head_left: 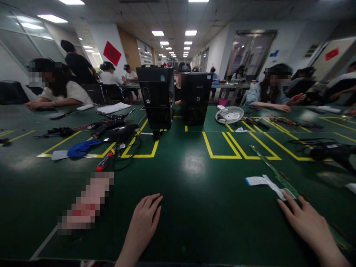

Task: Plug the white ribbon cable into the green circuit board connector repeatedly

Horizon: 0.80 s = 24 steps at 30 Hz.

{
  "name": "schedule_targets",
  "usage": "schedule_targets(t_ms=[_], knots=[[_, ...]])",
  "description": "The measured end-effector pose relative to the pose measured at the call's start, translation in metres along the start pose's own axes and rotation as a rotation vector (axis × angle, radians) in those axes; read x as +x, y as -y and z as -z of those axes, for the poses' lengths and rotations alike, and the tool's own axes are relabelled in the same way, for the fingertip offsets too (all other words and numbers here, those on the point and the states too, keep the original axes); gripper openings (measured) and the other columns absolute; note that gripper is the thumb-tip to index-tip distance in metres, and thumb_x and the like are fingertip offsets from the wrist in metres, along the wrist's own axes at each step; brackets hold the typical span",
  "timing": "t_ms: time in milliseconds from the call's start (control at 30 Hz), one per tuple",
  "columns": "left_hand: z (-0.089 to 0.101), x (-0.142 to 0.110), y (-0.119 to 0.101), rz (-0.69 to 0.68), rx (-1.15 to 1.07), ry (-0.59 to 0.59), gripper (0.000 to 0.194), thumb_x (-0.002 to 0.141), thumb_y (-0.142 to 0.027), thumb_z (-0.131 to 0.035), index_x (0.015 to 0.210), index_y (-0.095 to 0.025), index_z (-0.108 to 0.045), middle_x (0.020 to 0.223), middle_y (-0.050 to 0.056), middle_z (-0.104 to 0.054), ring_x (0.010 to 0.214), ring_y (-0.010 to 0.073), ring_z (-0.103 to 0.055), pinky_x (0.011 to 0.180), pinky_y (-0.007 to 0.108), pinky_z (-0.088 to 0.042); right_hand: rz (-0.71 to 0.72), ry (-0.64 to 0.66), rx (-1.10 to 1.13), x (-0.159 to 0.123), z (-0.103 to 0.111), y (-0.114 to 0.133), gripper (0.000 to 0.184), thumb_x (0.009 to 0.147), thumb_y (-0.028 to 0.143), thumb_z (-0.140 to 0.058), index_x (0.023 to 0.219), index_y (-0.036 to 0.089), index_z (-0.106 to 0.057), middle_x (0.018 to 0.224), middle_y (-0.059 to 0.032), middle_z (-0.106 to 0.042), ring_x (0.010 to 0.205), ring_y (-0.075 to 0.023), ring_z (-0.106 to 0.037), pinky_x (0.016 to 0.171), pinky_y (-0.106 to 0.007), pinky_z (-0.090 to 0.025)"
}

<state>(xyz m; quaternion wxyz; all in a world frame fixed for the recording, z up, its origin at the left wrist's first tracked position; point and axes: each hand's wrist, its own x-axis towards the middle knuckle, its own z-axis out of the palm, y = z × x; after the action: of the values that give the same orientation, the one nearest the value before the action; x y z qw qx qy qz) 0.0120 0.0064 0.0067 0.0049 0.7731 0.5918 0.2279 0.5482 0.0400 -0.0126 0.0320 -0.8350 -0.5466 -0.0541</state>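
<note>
Right hand [304, 218] at 4 o'clock of view: fingers slightly spread, tips at green circuit strip [282, 180], same bearing, beside white ribbon cable [257, 180]; pinch or plain touch, can't tell. Left hand [146, 213] at 7 o'clock: fingers together, thumb slightly off. Screwdriver [105, 161] at 8 o'clock.
</note>
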Motion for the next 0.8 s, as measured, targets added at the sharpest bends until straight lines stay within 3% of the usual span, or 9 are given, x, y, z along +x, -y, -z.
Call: schedule_targets(t_ms=[100,200,433,667,800], knots=[[0.0,0.0,0.001,-0.004,-0.005,0.002,0.034,0.096,-0.023,-0.043,0.126,-0.02,-0.058,0.124,0.008,-0.059,0.114,0.0256,-0.054,0.096,0.045,-0.047,-0.156,0.082,0.012,0.015,0.01,-0.013,0.077,0.087,0.065,-0.012,0.144,0.022,-0.039,0.142,-0.0244,-0.038,0.129,-0.0409,-0.04,0.098,-0.059,-0.034],[0.0,0.001,0.002,0.0,-0.008,0.0,0.033,0.096,-0.024,-0.044,0.126,-0.021,-0.058,0.124,0.008,-0.059,0.113,0.026,-0.055,0.095,0.047,-0.048,-0.182,0.15,0.056,0.031,0.016,-0.03,0.078,0.086,0.066,-0.015,0.145,0.02,-0.037,0.146,-0.0261,-0.031,0.134,-0.0411,-0.033,0.102,-0.059,-0.028],[0.001,0.001,0.002,-0.005,0.005,0.01,0.034,0.096,-0.023,-0.043,0.126,-0.018,-0.058,0.124,0.01,-0.059,0.114,0.0264,-0.054,0.095,0.046,-0.047,-0.185,0.069,0.088,0.057,0.009,-0.07,0.073,0.087,0.061,-0.024,0.143,0.018,-0.042,0.144,-0.028,-0.035,0.132,-0.0404,-0.036,0.096,-0.059,-0.029],[0.002,0.003,0.0,-0.014,0.012,-0.009,0.033,0.096,-0.024,-0.043,0.125,-0.02,-0.059,0.122,0.009,-0.06,0.112,0.0265,-0.055,0.094,0.046,-0.048,-0.274,0.147,0.092,0.067,0.014,-0.08,0.073,0.09,0.059,-0.021,0.147,0.017,-0.036,0.149,-0.0261,-0.026,0.136,-0.0408,-0.029,0.099,-0.057,-0.025],[0.003,0.003,0.0,-0.019,0.005,-0.009,0.033,0.095,-0.023,-0.044,0.125,-0.019,-0.059,0.122,0.009,-0.06,0.112,0.0263,-0.055,0.094,0.045,-0.048,-0.304,0.129,0.088,0.071,0.014,-0.087,0.072,0.09,0.059,-0.02,0.148,0.018,-0.034,0.149,-0.0259,-0.026,0.136,-0.0397,-0.028,0.097,-0.057,-0.025]])
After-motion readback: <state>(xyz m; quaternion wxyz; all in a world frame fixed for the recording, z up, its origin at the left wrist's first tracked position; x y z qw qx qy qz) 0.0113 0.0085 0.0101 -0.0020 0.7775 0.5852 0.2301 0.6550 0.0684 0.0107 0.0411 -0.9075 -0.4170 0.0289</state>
